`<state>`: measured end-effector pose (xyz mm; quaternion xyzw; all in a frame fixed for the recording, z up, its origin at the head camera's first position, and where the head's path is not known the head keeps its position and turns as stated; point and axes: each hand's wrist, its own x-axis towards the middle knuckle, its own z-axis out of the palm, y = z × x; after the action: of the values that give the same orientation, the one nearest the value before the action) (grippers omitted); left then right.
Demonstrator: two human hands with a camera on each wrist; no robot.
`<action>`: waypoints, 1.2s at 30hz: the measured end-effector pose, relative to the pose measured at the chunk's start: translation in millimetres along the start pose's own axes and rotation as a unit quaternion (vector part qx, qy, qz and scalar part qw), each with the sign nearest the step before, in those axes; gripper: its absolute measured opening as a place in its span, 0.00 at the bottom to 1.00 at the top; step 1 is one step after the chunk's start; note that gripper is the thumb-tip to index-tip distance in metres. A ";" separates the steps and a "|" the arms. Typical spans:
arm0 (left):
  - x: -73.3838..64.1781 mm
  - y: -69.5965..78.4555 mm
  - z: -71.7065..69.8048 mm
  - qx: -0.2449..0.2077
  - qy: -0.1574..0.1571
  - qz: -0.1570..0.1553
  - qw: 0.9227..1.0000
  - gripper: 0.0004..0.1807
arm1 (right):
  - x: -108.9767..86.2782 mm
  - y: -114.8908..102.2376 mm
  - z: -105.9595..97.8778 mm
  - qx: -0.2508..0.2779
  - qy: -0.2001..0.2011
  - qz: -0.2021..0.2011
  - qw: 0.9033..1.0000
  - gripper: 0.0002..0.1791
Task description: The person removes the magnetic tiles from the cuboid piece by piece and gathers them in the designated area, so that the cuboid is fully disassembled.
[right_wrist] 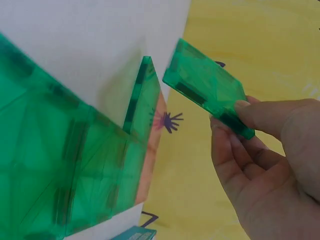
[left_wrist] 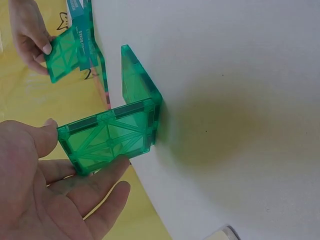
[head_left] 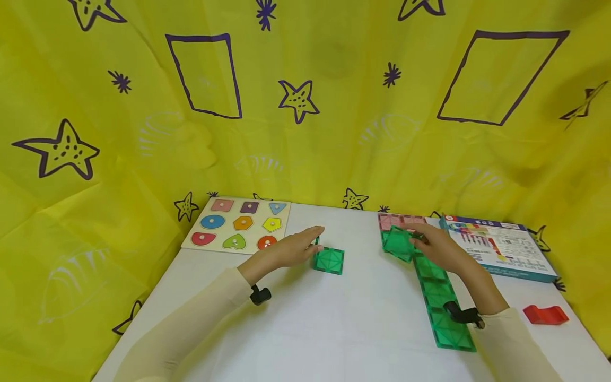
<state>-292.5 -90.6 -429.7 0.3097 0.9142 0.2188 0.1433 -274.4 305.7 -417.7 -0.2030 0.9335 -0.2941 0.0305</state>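
My left hand (head_left: 297,248) pinches an upright green magnetic tile (left_wrist: 107,140) between thumb and fingers. Its far edge meets the edge of a second green tile (head_left: 329,260), which lies on the white table, so the two form a corner. Over to the right, my right hand (head_left: 436,246) grips another square green tile (right_wrist: 207,77) by one corner, thumb on one face and fingers behind. That tile is tilted in the air, overlapping the far end of a row of green tiles (head_left: 439,294) in the head view. Pink tiles (head_left: 401,222) adjoin the row at the back.
A wooden shape puzzle board (head_left: 228,227) with knobbed pieces lies at the back left of the table (head_left: 334,329). On the right are a flat printed box (head_left: 501,249) and a red curved block (head_left: 546,315). A yellow patterned curtain (head_left: 305,143) hangs behind.
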 end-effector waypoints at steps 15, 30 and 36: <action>1.7 0.1 1.6 -0.001 0.000 -0.001 1.000 0.36 | -23.1 12.6 9.1 0.028 -0.082 -0.020 0.996 0.18; -1.6 -1.0 0.2 -0.001 0.004 -0.002 1.000 0.35 | -8.5 18.3 31.0 -0.062 -0.023 -0.018 0.998 0.17; -3.0 -2.6 -0.7 -0.010 0.005 0.001 1.000 0.35 | -7.9 13.2 36.9 -0.071 -0.024 0.001 0.997 0.16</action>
<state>-291.8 -94.6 -429.9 0.3084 0.9123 0.2295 0.1412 -265.5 298.8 -456.0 -0.2106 0.9512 -0.2225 0.0385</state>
